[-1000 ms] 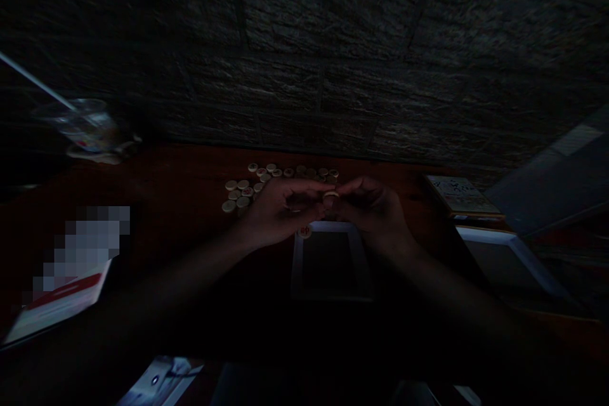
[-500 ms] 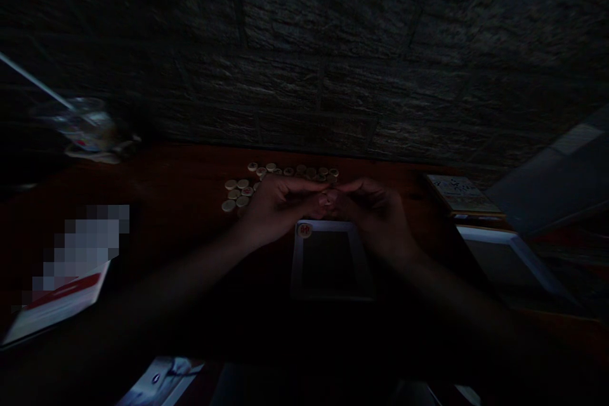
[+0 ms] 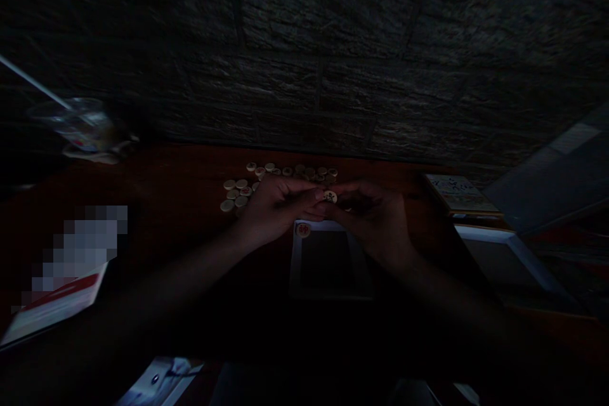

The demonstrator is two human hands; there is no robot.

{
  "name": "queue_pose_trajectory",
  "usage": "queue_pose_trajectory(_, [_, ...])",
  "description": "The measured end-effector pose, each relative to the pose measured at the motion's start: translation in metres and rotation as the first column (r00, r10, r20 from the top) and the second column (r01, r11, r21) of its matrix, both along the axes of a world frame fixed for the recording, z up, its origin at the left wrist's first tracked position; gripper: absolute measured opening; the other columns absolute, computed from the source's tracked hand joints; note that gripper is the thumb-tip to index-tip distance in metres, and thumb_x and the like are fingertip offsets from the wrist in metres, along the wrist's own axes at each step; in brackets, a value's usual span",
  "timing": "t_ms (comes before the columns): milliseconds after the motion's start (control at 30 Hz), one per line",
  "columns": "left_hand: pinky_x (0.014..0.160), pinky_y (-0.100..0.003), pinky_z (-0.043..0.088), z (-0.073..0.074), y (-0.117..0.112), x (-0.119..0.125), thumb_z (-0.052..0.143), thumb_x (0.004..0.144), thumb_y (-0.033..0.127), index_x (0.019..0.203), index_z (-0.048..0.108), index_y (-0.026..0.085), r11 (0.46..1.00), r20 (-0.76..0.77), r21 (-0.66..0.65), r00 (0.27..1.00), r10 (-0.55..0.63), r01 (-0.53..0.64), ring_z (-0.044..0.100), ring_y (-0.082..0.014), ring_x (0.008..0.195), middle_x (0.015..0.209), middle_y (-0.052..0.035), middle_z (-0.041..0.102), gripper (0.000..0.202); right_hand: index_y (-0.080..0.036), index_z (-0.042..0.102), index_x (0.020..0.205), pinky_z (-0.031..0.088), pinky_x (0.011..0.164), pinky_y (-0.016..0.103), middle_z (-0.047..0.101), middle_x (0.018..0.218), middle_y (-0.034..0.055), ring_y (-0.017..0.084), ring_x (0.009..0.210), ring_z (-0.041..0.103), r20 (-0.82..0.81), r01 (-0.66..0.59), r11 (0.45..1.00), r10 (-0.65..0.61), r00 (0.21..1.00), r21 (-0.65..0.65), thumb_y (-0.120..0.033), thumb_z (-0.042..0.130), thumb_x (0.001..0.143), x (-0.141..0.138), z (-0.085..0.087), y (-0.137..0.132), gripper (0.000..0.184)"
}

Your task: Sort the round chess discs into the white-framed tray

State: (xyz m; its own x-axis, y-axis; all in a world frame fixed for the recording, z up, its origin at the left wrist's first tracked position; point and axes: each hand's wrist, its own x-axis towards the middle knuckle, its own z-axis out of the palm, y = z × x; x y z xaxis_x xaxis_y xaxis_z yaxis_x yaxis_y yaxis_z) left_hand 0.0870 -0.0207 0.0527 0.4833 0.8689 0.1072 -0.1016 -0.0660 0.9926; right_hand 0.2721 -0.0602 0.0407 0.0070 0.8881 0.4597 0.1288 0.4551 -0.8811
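2 hands (image 3: 278, 212); approx. 20 xiangqi pieces (image 3: 242, 191); 2 white-framed trays (image 3: 295, 260); 1 plastic cup (image 3: 80, 124).

A cream xiangqi disc (image 3: 330, 197) pinched between my hands.

Its face tilts up, a dark character showing, with the fingertips of my left hand (image 3: 278, 210) and right hand (image 3: 375, 223) meeting at its edge. More round xiangqi pieces (image 3: 236, 194) lie flat in a loose cluster on the table (image 3: 190, 171), just beyond my left hand. A single red-marked piece (image 3: 303, 230) sits on the corner of a white frame (image 3: 295, 260).
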Motion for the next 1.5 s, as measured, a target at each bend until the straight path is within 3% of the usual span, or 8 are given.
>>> queue_pose_trajectory(233, [0.083,-0.037,0.068,0.001,-0.001,0.000,0.079,0.087,0.035,0.100,0.082,0.017,1.000,0.012,0.004,0.999,-0.031,0.031,0.081,-0.0241,0.084,0.093,-0.0075,0.083,0.023,-0.025,0.080,0.100,0.059,0.072,0.032,0.078,0.092,0.0039,0.020,0.081,0.074,0.301,0.108,0.981,-0.152,0.942,0.158,-0.030,0.086,0.081,0.007,0.006,-0.005,0.020])
queue_pose_trajectory(400, [0.086,-0.040,0.067,0.000,0.001,0.000,0.080,0.086,0.031,0.106,0.080,0.015,0.999,0.079,-0.030,0.997,-0.020,0.023,0.081,-0.0249,0.087,0.097,-0.0095,0.083,0.025,-0.026,0.079,0.108,0.060,0.073,0.032,0.080,0.095,0.0021,0.018,0.079,0.074,0.354,0.121,0.966,-0.199,0.914,0.230,-0.026,0.082,0.084,0.009,0.003,-0.002,0.023])
queue_pose_trajectory(633, [0.084,-0.040,0.067,-0.001,0.006,-0.001,0.084,0.084,0.028,0.109,0.074,0.017,0.989,0.210,-0.113,0.975,-0.072,0.098,0.080,-0.0231,0.085,0.095,-0.0074,0.082,0.029,-0.029,0.077,0.115,0.061,0.090,0.037,0.080,0.111,0.0021,0.021,0.098,0.076,0.227,0.085,0.971,-0.136,0.964,0.224,-0.020,0.081,0.084,0.010,-0.004,0.003,0.032])
queue_pose_trajectory(800, [0.087,-0.036,0.066,0.003,0.006,-0.001,0.083,0.084,0.018,0.105,0.072,0.016,0.978,0.311,-0.163,0.947,-0.077,0.134,0.079,-0.0213,0.093,0.109,-0.0068,0.079,0.023,-0.028,0.078,0.114,0.060,0.097,0.040,0.080,0.116,0.0035,0.023,0.109,0.075,0.098,0.012,0.985,-0.029,0.995,0.170,-0.023,0.081,0.085,0.008,-0.003,0.005,0.030])
queue_pose_trajectory(1133, [0.082,-0.029,0.065,-0.002,0.008,-0.002,0.087,0.081,0.024,0.108,0.079,0.015,0.981,0.251,-0.131,0.962,-0.108,0.144,0.079,-0.0180,0.085,0.099,-0.0075,0.081,0.030,-0.031,0.080,0.110,0.062,0.088,0.034,0.081,0.115,0.0015,0.019,0.100,0.077,-0.015,-0.073,0.996,0.074,0.997,0.047,-0.025,0.076,0.090,0.004,0.007,0.003,0.021])
queue_pose_trajectory(1500, [0.082,-0.028,0.066,-0.007,0.011,-0.003,0.086,0.082,0.021,0.113,0.080,0.022,0.985,0.261,-0.076,0.957,-0.129,0.154,0.079,-0.0162,0.085,0.108,-0.0062,0.082,0.031,-0.029,0.081,0.104,0.062,0.084,0.036,0.082,0.104,0.0022,0.019,0.094,0.077,-0.053,-0.023,1.000,0.022,0.998,-0.019,-0.028,0.076,0.089,0.006,0.006,0.005,0.016])
